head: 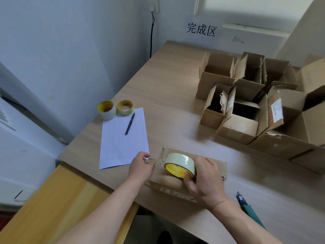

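Note:
A closed cardboard box (215, 167) lies on the wooden table near the front edge. My right hand (206, 180) grips a roll of clear tape (179, 162) that stands on edge on the box's top. A strip of tape runs from the roll leftward across the top. My left hand (141, 167) pinches the end of that strip at the box's left side.
A lined sheet (121, 147) with a black pen (130, 123) lies to the left, two tape rolls (115, 108) behind it. Several open cardboard boxes (246, 95) crowd the right rear. A green-handled utility knife (245, 204) lies at the front right. A lower yellow table (52, 199) adjoins on the left.

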Demonstrator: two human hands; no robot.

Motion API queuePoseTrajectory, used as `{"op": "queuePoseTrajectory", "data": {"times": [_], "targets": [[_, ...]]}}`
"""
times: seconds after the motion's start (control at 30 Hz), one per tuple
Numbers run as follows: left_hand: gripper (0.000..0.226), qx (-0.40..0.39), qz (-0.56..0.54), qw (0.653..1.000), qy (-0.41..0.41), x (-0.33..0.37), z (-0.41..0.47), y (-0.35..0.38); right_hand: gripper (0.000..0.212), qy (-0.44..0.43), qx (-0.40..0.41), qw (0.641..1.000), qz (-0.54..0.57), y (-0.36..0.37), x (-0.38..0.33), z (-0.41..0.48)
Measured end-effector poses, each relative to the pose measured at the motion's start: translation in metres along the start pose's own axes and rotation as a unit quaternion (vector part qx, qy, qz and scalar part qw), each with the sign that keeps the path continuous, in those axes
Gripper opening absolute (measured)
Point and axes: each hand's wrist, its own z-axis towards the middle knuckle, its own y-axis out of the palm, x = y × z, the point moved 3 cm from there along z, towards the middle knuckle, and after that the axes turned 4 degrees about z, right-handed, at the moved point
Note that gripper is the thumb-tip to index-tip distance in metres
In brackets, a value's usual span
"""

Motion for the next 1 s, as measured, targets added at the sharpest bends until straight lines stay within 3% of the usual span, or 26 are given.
{"op": "queuePoseTrajectory", "data": {"times": [0.07, 0.2, 0.27, 0.33, 0.4, 0.5, 0.57, 0.7, 0.87, 1.0], "targets": [[0.026, 0.031, -0.070, 0.997, 0.031, 0.011, -0.003, -0.001, 0.016, -0.005, 0.005, 1.000, 0.005, -0.001, -0.001, 0.001], [0.037, -0.111, -0.033, 0.983, 0.141, 0.031, -0.010, 0.023, 0.018, 0.006, -0.017, 0.999, 0.031, 0.000, 0.002, 0.002], [0.037, -0.126, -0.005, 0.979, 0.157, 0.030, -0.007, 0.027, 0.023, 0.034, -0.057, 0.994, 0.084, -0.006, 0.003, 0.005], [0.036, -0.103, -0.001, 0.982, 0.159, 0.026, -0.004, 0.025, 0.022, 0.102, -0.083, 0.969, 0.211, -0.020, 0.004, 0.012], [0.034, -0.085, 0.000, 0.984, 0.154, 0.023, -0.003, 0.024, 0.019, 0.177, -0.094, 0.918, 0.344, -0.044, 0.013, 0.017], [0.036, -0.070, 0.000, 0.986, 0.152, 0.025, -0.006, 0.026, 0.026, 0.192, -0.138, 0.869, 0.435, -0.083, 0.034, 0.010], [0.037, -0.058, 0.002, 0.987, 0.152, 0.026, -0.006, 0.026, 0.034, 0.183, -0.153, 0.890, 0.389, -0.101, 0.045, 0.004], [0.039, -0.039, 0.011, 0.987, 0.159, 0.025, -0.003, 0.027, 0.034, 0.135, -0.122, 0.972, 0.145, -0.113, 0.046, -0.001], [0.033, -0.026, 0.012, 0.986, 0.163, 0.024, 0.001, 0.018, 0.033, 0.126, -0.055, 0.990, -0.037, -0.134, 0.063, -0.010], [0.021, -0.016, 0.010, 0.985, 0.173, 0.025, 0.004, 0.008, 0.030, 0.159, 0.025, 0.987, -0.012, -0.157, 0.094, -0.026]]}}
